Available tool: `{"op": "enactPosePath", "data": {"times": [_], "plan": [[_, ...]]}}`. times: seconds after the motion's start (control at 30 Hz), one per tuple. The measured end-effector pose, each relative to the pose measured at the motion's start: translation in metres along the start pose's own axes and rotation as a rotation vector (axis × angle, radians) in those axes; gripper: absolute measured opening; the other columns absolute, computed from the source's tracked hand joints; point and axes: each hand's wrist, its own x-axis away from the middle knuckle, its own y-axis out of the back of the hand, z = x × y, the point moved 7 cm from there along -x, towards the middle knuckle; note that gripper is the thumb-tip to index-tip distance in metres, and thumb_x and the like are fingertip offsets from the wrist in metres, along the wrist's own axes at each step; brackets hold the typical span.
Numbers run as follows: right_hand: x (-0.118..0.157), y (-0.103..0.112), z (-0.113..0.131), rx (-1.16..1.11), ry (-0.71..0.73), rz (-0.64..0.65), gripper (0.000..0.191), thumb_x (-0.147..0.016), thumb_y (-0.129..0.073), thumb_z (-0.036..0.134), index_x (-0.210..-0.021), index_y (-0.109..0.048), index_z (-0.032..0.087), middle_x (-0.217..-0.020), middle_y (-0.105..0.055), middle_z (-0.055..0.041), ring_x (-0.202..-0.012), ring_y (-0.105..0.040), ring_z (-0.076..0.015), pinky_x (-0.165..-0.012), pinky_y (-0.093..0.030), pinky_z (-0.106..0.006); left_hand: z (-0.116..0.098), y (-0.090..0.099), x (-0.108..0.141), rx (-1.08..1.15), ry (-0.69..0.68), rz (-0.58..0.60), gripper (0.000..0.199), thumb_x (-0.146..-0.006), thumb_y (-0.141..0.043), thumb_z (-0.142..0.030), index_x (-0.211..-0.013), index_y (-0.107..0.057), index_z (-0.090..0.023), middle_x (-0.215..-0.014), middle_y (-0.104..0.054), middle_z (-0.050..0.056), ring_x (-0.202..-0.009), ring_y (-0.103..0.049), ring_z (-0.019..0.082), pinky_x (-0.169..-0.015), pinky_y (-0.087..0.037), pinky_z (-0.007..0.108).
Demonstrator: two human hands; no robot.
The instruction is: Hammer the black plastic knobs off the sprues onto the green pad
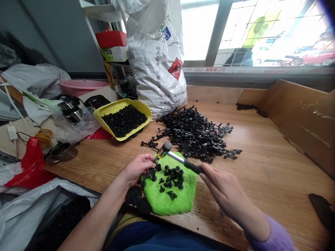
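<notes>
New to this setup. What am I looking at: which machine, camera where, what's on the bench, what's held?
No machine here: these are a person's two bare hands. The single picture comes from a camera worn on that person's head, looking forward and down, so the arms enter from the bottom.

The right hand grips a hammer by its dark handle. The left hand holds a black cluster of parts close to the hammer's head; whether they touch, I can't tell.

On the wood-look table lies a green cloth with loose black pieces on it. Beyond are a big black pile, a yellow tray of small black pieces and a white sack.
</notes>
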Motion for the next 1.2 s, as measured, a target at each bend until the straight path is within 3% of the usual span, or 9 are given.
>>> {"op": "enactPosePath", "data": {"times": [0.07,0.2,0.37,0.5,0.63,0.8,1.07,1.2], "plan": [[-0.001,0.001,0.003,0.005,0.013,-0.043,0.02,-0.094,-0.024,0.028,-0.082,-0.039,0.022,-0.065,-0.053,-0.0012,-0.055,-0.05,-0.0161,-0.051,-0.033,-0.026,-0.002,0.0,0.0,-0.004,0.002,0.004,0.013,-0.064,-0.062,-0.015,-0.076,-0.056,-0.013,-0.061,-0.057,-0.002,-0.042,-0.042,0.003,-0.04,-0.027,0.013],[-0.003,-0.012,0.0,0.221,-0.024,0.09,0.021,-0.093,-0.026,0.026,-0.077,-0.039,0.022,-0.056,-0.051,0.0004,-0.046,-0.047,-0.0162,-0.044,-0.025,-0.026,-0.005,-0.001,0.0,-0.037,0.01,-0.004,0.014,-0.062,-0.062,-0.015,-0.075,-0.056,-0.013,-0.056,-0.054,-0.004,-0.04,-0.039,0.003,-0.038,-0.023,0.013],[-0.002,-0.002,0.005,0.079,0.015,-0.019,0.019,-0.094,-0.023,0.025,-0.084,-0.039,0.021,-0.066,-0.055,-0.0012,-0.055,-0.052,-0.0154,-0.051,-0.032,-0.025,-0.005,0.0,-0.001,-0.062,0.009,-0.011,0.015,-0.06,-0.062,-0.016,-0.072,-0.053,-0.014,-0.056,-0.053,-0.004,-0.04,-0.037,0.003,-0.038,-0.021,0.014],[-0.001,-0.016,0.002,0.255,0.007,0.117,0.019,-0.092,-0.028,0.025,-0.076,-0.037,0.022,-0.055,-0.05,0.0009,-0.042,-0.045,-0.0153,-0.042,-0.022,-0.026,-0.005,0.001,-0.001,-0.07,0.01,-0.015,0.014,-0.059,-0.058,-0.014,-0.072,-0.053,-0.014,-0.053,-0.051,-0.005,-0.038,-0.035,0.003,-0.037,-0.02,0.014],[-0.001,-0.014,0.003,0.189,0.02,0.026,0.018,-0.093,-0.025,0.024,-0.08,-0.036,0.021,-0.065,-0.055,-0.0015,-0.049,-0.049,-0.0148,-0.044,-0.024,-0.025,-0.002,0.001,0.0,-0.076,0.029,0.004,0.016,-0.061,-0.059,-0.016,-0.074,-0.051,-0.014,-0.06,-0.055,-0.003,-0.041,-0.039,0.003,-0.038,-0.023,0.014],[-0.001,-0.022,0.003,0.294,0.02,0.116,0.014,-0.089,-0.032,0.019,-0.076,-0.037,0.021,-0.056,-0.052,0.0003,-0.043,-0.046,-0.015,-0.042,-0.019,-0.027,-0.001,0.005,0.001,-0.112,0.035,-0.008,0.016,-0.062,-0.062,-0.018,-0.075,-0.052,-0.014,-0.058,-0.053,-0.005,-0.041,-0.039,0.003,-0.039,-0.024,0.013],[0.004,0.01,-0.035,-0.108,-0.078,-0.047,0.026,-0.093,-0.029,0.034,-0.078,-0.045,0.021,-0.07,-0.057,-0.0029,-0.063,-0.053,-0.0186,-0.056,-0.038,-0.029,-0.003,0.007,0.005,-0.023,-0.024,0.031,0.023,-0.066,-0.065,-0.021,-0.086,-0.058,-0.015,-0.074,-0.061,0.0,-0.055,-0.051,0.007,-0.051,-0.038,0.016],[0.018,0.006,-0.06,-0.286,-0.096,-0.063,0.027,-0.088,-0.039,0.041,-0.097,-0.058,0.023,-0.095,-0.063,-0.0082,-0.085,-0.057,-0.0263,-0.072,-0.045,-0.035,-0.016,0.034,0.033,-0.023,-0.047,-0.009,0.024,-0.067,-0.064,-0.021,-0.089,-0.057,-0.015,-0.081,-0.061,0.002,-0.063,-0.053,0.009,-0.059,-0.041,0.019]]}}
